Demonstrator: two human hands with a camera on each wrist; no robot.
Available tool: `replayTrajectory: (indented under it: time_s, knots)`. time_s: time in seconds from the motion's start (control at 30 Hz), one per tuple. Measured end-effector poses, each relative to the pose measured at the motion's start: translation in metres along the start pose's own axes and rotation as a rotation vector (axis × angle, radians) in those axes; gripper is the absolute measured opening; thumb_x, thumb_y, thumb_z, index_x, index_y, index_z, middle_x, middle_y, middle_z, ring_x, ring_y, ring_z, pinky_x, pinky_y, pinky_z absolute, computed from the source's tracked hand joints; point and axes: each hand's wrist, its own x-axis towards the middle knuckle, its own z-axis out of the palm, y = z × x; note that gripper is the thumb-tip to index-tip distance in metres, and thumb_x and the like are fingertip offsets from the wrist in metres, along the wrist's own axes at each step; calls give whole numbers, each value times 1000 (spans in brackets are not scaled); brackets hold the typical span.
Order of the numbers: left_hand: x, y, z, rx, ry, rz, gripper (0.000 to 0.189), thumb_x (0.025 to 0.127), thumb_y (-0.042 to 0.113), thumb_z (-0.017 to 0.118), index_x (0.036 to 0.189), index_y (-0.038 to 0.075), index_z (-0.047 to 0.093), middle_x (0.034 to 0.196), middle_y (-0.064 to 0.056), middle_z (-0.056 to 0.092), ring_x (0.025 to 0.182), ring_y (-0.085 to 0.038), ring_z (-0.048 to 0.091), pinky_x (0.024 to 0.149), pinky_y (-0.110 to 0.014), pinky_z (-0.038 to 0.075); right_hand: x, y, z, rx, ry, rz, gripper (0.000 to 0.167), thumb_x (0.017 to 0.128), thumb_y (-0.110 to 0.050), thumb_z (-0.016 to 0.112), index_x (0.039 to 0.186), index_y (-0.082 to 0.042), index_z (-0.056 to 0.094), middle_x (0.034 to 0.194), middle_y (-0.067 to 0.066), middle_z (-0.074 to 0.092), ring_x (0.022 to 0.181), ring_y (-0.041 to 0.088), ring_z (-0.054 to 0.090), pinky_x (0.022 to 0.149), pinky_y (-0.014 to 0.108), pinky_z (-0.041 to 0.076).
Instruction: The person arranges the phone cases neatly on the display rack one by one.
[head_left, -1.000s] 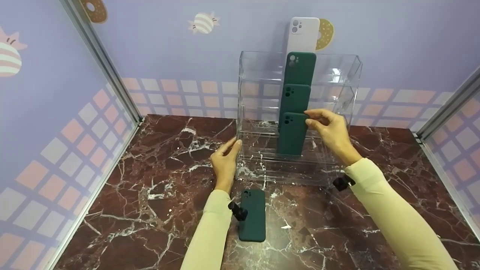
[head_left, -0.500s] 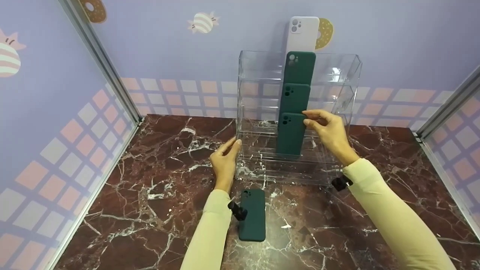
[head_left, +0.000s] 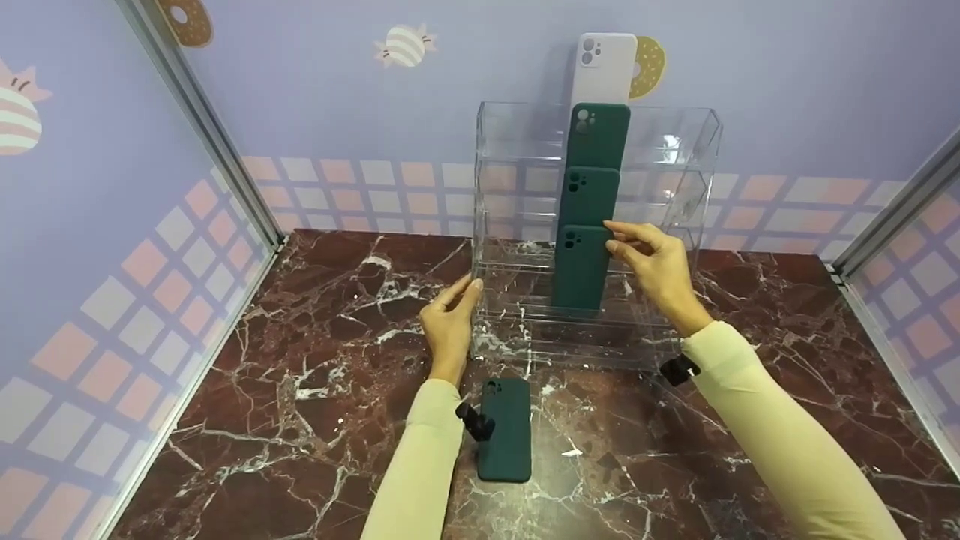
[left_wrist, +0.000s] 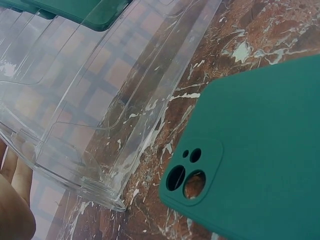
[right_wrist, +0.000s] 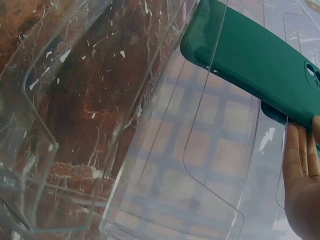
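Observation:
My right hand (head_left: 660, 274) pinches the upper right edge of a dark green phone case (head_left: 581, 274), which stands in a lower tier of the clear acrylic display rack (head_left: 517, 135). In the right wrist view the fingers (right_wrist: 300, 155) reach behind that case (right_wrist: 250, 60) near its camera cutout. At the rack's left side, my left hand (head_left: 448, 322) holds the edge between thumb and fingers. Another green phone case (head_left: 506, 435) lies flat on the table in front of the rack, partly covered by the left wrist camera. It looms large in the left wrist view.
Behind the held case, two more green phone cases (head_left: 600, 139) and a white phone case (head_left: 609, 79) stand in a rising column on the higher tiers. The rack sits on a reddish-brown marbled table (head_left: 315, 450), near a patterned lilac wall (head_left: 322, 82).
My right hand and the upper part of the pinched phone case have shifted slightly left. My left hand stays at the rack's edge, and the flat case has not moved.

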Motion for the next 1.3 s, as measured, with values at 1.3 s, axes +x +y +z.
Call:
replayTrajectory:
  time_s: [1.3]
  knots:
    - [0, 0, 1, 0, -4, -6, 26, 95, 15, 84, 118, 4, 82, 104, -7, 80, 90, -17, 74, 79, -26, 56, -95, 37, 39, 33, -121, -36, 24, 86, 5, 84, 109, 3, 79, 103, 8, 76, 85, 20, 72, 76, 23, 59]
